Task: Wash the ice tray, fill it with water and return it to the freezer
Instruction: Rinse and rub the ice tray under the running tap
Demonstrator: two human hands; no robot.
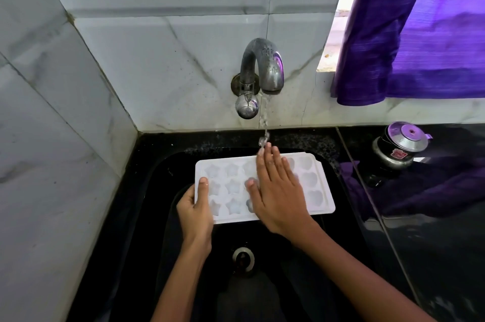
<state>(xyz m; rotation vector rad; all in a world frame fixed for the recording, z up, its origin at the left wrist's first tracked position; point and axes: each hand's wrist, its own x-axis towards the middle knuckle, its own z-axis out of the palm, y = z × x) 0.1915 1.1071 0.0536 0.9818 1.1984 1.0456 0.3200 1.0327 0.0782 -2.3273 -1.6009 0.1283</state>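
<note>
Black sink [338, 190], hands on ice tray [315, 185]

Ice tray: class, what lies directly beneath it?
Under the ice tray is the black sink basin, with its drain nearer the person. The basin right below the tray is hidden.

One white plastic ice tray [319, 185] with star-shaped and heart-shaped cells is in view; how many cells it has cannot be counted, since a hand covers some. Two bare hands show, the left hand [195, 210] and the right hand [278, 190]. There is one grey curved metal tap [263, 67] with one round knob [246, 106], and one stream of water [263, 122]. One black sink [147, 206] holds one round metal drain [243, 258]. One small steel lidded pot [399, 148] and one purple curtain [420, 33] complete the count.
</note>
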